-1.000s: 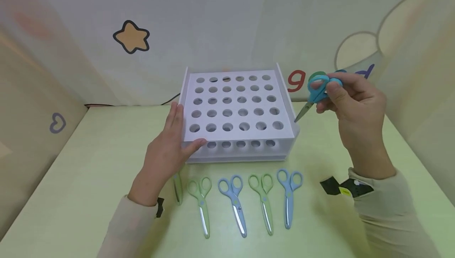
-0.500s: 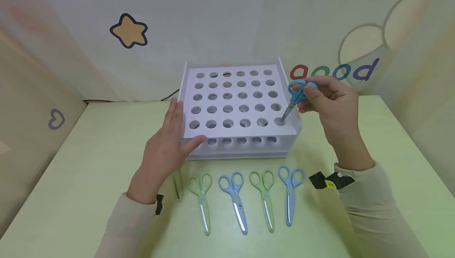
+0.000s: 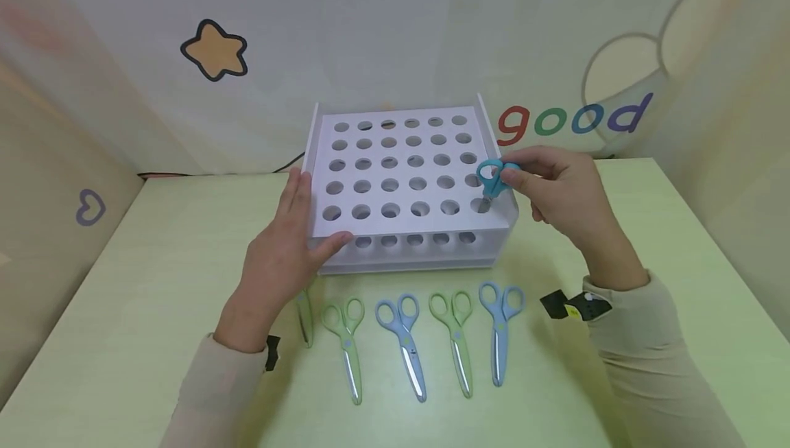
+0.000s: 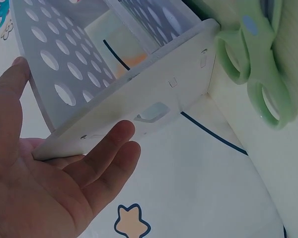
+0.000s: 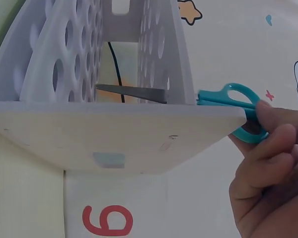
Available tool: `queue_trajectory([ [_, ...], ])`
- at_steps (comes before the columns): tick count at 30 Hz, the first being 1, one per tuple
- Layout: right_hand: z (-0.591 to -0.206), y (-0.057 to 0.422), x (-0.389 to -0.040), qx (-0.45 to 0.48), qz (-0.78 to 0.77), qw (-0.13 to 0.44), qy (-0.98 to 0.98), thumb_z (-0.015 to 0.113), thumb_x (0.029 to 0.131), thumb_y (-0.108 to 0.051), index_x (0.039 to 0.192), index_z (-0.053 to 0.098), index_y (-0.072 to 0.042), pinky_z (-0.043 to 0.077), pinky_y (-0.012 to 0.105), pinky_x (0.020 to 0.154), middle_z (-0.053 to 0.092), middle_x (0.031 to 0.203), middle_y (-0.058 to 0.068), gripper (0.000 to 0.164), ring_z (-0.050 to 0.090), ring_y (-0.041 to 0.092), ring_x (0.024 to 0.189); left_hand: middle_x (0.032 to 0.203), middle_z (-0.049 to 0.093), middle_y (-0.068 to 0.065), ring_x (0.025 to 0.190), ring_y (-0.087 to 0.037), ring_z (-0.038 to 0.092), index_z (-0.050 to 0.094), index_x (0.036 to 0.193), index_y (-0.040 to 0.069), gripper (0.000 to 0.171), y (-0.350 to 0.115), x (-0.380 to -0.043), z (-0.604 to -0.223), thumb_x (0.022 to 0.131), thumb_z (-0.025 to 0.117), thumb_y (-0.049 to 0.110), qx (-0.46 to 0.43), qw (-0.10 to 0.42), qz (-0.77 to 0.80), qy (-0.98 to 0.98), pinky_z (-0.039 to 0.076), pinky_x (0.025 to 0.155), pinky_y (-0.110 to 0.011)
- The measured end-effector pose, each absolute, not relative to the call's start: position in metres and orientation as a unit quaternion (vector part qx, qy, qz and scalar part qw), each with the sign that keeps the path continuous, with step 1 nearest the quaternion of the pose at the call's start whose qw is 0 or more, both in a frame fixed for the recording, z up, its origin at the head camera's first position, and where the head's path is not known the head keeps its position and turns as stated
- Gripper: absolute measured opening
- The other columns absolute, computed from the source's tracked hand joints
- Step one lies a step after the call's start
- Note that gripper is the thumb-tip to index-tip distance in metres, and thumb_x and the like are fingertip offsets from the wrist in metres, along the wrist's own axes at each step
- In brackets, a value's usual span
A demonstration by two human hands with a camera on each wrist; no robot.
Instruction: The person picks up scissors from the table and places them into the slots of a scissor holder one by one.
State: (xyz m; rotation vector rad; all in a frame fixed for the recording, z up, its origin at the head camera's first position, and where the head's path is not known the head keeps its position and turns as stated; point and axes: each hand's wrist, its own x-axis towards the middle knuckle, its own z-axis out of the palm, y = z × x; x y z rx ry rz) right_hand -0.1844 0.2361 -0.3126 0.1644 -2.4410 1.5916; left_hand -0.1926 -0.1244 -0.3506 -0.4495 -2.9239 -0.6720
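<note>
My right hand pinches a pair of small scissors by the teal handles. Their blades point down into the front right hole of the white rack. In the right wrist view the dark blade runs through the top plate, its tip close to a hole in the lower plate. My left hand rests against the rack's left side. Its fingers lie straight along the outer wall and its thumb touches the front edge of the top plate.
In front of the rack lie green scissors, blue scissors, more green scissors and more blue scissors. Another green pair is partly hidden behind my left hand. A printed backdrop stands behind the table.
My right hand has brought the teal scissors leftward from beside the rack and lowered the blades into the front right hole. My left hand has stayed on the rack's side.
</note>
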Motion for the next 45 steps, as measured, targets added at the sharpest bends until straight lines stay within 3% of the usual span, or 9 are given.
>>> queue_trajectory([
  [5,-0.310,0.231,-0.183,0.040,0.488,0.079,-0.868,0.072,0.096,-0.021,0.116,0.075,-0.008,0.040,0.029,0.047,0.068,0.094,0.004,0.024,0.047,0.023,0.046,0.169,-0.002,-0.007,0.099,-0.035,0.062,0.005,0.163,0.007,0.105,-0.126,-0.194,-0.351,0.093,0.069,0.053,-0.151,0.060,-0.223,-0.961,0.045,0.058,-0.038],
  [11,-0.309,0.223,-0.182,0.036,0.455,0.079,-0.886,0.072,0.097,-0.021,0.116,0.075,-0.009,0.041,0.028,0.046,0.068,0.105,0.008,0.023,0.048,0.024,0.052,0.169,-0.002,-0.007,0.100,-0.036,0.063,0.005,0.163,0.006,0.105,-0.127,-0.194,-0.350,0.093,0.068,0.053,-0.152,0.062,-0.223,-0.961,0.045,0.057,-0.038],
  [14,-0.311,0.219,-0.183,0.039,0.441,0.095,-0.891,0.072,0.096,-0.019,0.114,0.076,-0.008,0.045,0.026,0.053,0.070,0.107,0.008,0.021,0.057,0.022,0.069,0.169,-0.002,-0.007,0.099,-0.036,0.063,0.004,0.163,0.007,0.104,-0.127,-0.194,-0.348,0.094,0.068,0.053,-0.150,0.060,-0.222,-0.962,0.045,0.058,-0.038],
  [19,-0.315,0.215,-0.185,0.052,0.418,0.112,-0.900,0.073,0.096,-0.018,0.112,0.076,-0.006,0.049,0.029,0.078,0.073,0.110,0.010,0.020,0.063,0.023,0.103,0.169,-0.002,-0.006,0.101,-0.036,0.063,0.005,0.163,0.007,0.104,-0.126,-0.193,-0.346,0.094,0.069,0.052,-0.149,0.061,-0.221,-0.962,0.045,0.057,-0.038],
  [26,-0.315,0.216,-0.184,0.052,0.399,0.090,-0.911,0.071,0.097,-0.021,0.114,0.075,-0.008,0.048,0.039,0.079,0.072,0.110,0.011,0.022,0.062,0.026,0.098,0.169,-0.003,-0.003,0.099,-0.034,0.063,0.005,0.163,0.008,0.105,-0.125,-0.194,-0.347,0.093,0.069,0.053,-0.150,0.062,-0.221,-0.962,0.044,0.056,-0.037],
  [33,-0.314,0.216,-0.179,0.046,0.394,0.060,-0.916,0.069,0.097,-0.017,0.117,0.073,-0.010,0.051,0.036,0.055,0.069,0.104,0.009,0.022,0.061,0.025,0.073,0.169,-0.005,-0.003,0.100,-0.036,0.063,0.004,0.163,0.008,0.104,-0.125,-0.193,-0.349,0.094,0.068,0.053,-0.149,0.054,-0.220,-0.963,0.044,0.058,-0.038],
  [35,-0.313,0.217,-0.178,0.044,0.394,0.057,-0.916,0.069,0.097,-0.017,0.119,0.072,-0.010,0.050,0.035,0.054,0.069,0.106,0.009,0.023,0.062,0.024,0.072,0.169,-0.005,-0.002,0.101,-0.035,0.063,0.004,0.163,0.008,0.104,-0.125,-0.193,-0.350,0.094,0.068,0.053,-0.149,0.052,-0.219,-0.963,0.044,0.058,-0.038],
  [40,-0.310,0.226,-0.175,0.030,0.420,0.081,-0.903,0.069,0.098,-0.021,0.121,0.073,-0.012,0.048,0.030,0.052,0.071,0.113,0.008,0.025,0.061,0.023,0.063,0.169,-0.003,-0.005,0.103,-0.036,0.062,0.004,0.163,0.008,0.104,-0.124,-0.193,-0.350,0.094,0.068,0.053,-0.148,0.051,-0.218,-0.963,0.044,0.058,-0.038],
  [45,-0.311,0.239,-0.173,0.030,0.468,0.133,-0.873,0.069,0.098,-0.021,0.120,0.073,-0.011,0.049,0.026,0.052,0.073,0.105,0.002,0.024,0.059,0.022,0.054,0.169,-0.001,-0.008,0.104,-0.037,0.063,0.005,0.163,0.007,0.104,-0.124,-0.192,-0.349,0.094,0.068,0.052,-0.146,0.049,-0.219,-0.963,0.044,0.058,-0.038],
])
